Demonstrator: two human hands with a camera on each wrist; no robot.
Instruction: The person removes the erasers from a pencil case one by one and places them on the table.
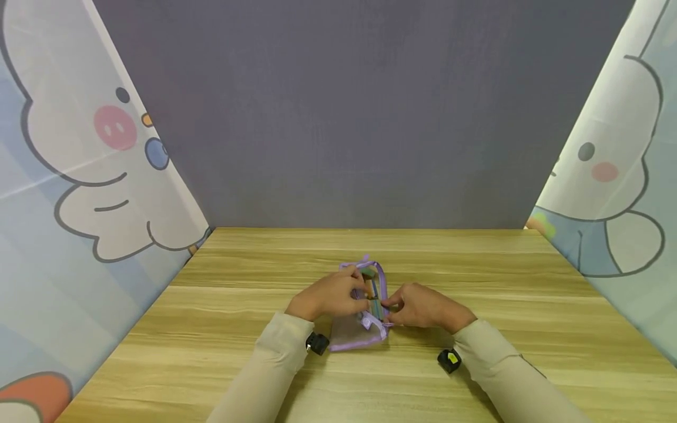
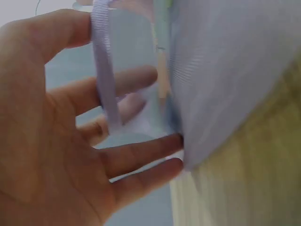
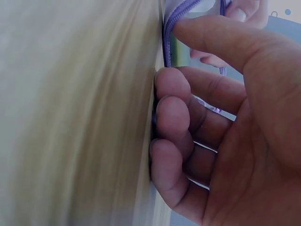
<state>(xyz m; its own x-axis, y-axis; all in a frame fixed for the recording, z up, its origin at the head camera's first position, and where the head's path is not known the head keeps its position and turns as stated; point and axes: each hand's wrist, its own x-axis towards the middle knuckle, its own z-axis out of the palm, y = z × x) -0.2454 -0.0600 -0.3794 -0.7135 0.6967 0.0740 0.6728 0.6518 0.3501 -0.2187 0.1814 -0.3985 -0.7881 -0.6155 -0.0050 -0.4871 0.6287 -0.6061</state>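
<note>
A see-through zip pouch [image 1: 350,332] with purple edging lies on the wooden table, its mouth spread apart. Several slim coloured things [image 1: 376,306] show inside; their kind is too small to make out. My left hand [image 1: 335,294] holds the pouch's left side of the mouth, and in the left wrist view the thumb meets a purple strip [image 2: 104,70] while the fingers reach past it. From the right, my right hand [image 1: 423,306] pinches the zipper edge [image 3: 167,40] between thumb and index finger. The other right fingers curl down close to the tabletop.
The wood-grain table [image 1: 254,258] stretches out around the pouch. A dark grey panel [image 1: 338,117] stands at its far edge, and cartoon-printed sheets [image 1: 47,235] line both sides. Small black devices [image 1: 317,343] sit at both wrists.
</note>
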